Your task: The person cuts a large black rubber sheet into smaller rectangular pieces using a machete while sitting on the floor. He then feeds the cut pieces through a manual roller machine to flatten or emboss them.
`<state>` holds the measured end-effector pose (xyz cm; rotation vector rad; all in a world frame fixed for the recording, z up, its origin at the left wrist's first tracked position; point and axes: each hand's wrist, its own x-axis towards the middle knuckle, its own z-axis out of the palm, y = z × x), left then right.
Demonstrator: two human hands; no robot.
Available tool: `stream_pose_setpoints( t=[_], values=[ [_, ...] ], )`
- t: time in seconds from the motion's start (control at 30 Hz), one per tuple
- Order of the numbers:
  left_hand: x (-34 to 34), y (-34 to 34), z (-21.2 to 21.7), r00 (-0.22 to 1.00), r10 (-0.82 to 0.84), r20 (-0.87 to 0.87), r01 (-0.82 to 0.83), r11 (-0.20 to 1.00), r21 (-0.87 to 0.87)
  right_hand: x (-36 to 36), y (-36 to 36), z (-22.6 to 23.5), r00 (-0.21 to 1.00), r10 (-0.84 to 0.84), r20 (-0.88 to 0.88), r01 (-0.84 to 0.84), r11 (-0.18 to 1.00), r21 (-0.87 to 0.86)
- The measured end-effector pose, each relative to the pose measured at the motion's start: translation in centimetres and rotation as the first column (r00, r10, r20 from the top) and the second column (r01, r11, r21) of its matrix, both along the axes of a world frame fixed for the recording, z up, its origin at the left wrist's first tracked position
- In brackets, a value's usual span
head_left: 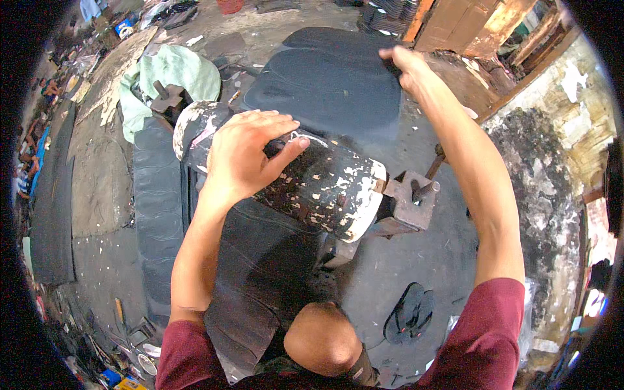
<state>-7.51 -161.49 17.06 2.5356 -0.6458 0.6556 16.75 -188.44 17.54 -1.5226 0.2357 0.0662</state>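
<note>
- Grey, littered floor (104, 273) all around.
- Dark sheets spread over it: a far sheet (318, 84) beyond the middle, a near sheet (244, 286) beside the knee (324, 338), and a long left sheet (156, 208).
- Dark cylinder (325, 188) with chipped pale patches, slanting across the middle, right end nearer than left.
- Pale green cloth (188, 71), crumpled, far left of the cylinder.
- Left hand (240, 153) laid over the cylinder's left part: fingers extended and close together, thumb spread away.
- Right hand (411, 65) raised, far right, in line with the far sheet's right edge: fingers bent, impossible to tell whether clamped on anything.
- Rusty metal block (413, 201) at the cylinder's right end.
- Dark sandals (403, 325) on the floor, near right.
- Thin white strip (317, 138) on the cylinder, just beside the left thumb.
</note>
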Motion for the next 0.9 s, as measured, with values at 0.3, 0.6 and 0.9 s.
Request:
stream_pose_setpoints(
  t=[0.3,0.6,0.9],
  values=[
    [0.1,0.7,-1.0,0.990,0.008,0.141,0.010,0.992,-0.127,1.6,5.2,6.8,0.903,0.135,0.408,0.007,0.945,-0.328],
    [-0.2,0.8,-0.2,0.995,0.039,0.095,-0.024,0.988,-0.152,5.7,-1.1,11.3,0.856,-0.124,0.502,0.009,0.974,0.227],
    [-0.3,1.4,-0.6,0.994,0.036,0.099,-0.015,0.979,-0.201,3.3,5.2,-2.1,0.992,0.123,0.034,-0.048,0.609,-0.792]
  ],
)
